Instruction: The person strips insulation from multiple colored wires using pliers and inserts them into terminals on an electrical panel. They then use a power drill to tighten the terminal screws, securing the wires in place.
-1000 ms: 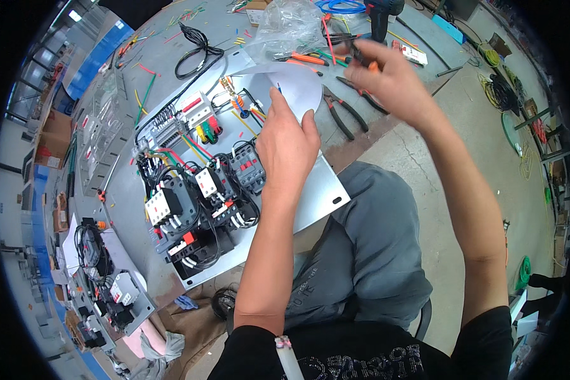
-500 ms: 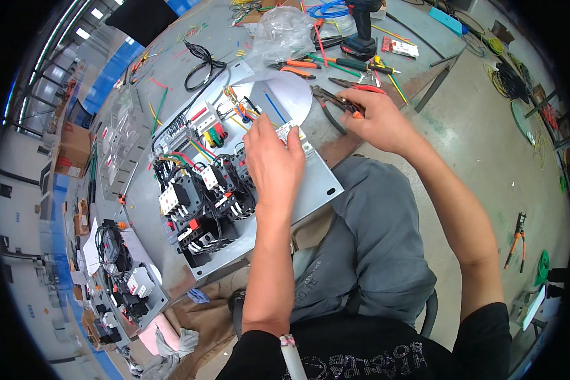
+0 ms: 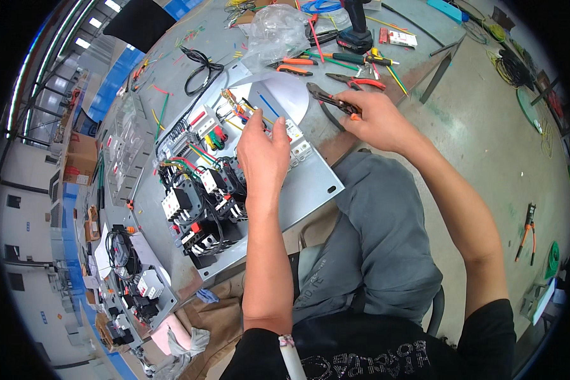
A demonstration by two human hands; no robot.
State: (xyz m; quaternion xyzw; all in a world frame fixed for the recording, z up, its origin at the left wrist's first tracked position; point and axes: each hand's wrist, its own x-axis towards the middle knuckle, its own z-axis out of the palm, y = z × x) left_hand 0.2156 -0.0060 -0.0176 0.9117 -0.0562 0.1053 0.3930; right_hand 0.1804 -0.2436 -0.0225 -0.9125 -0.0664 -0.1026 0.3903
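A broad grey workbench (image 3: 421, 54) carries a metal panel (image 3: 304, 177) fitted with wired electrical parts, set along its near edge, apparently to put the wiring within easy reach. A pale sheet (image 3: 291, 95) lies at the panel's far right side. A cordless drill (image 3: 356, 31) stands on the far side, seemingly parked clear of the panel. Over the panel's right half, the person's left hand (image 3: 263, 155) keeps its fingers close together, thumb spread apart; whether the fingertips touch a wire cannot be told. To the right, the right hand (image 3: 373, 120) curls its fingers around a dark hand tool (image 3: 347, 106) with orange on its grip, the tip pointing toward the panel. Red-handled pliers (image 3: 368, 83) lie just beyond, probably for quick pickup. A slim blue strip (image 3: 268, 103) shows beyond the left fingertips.
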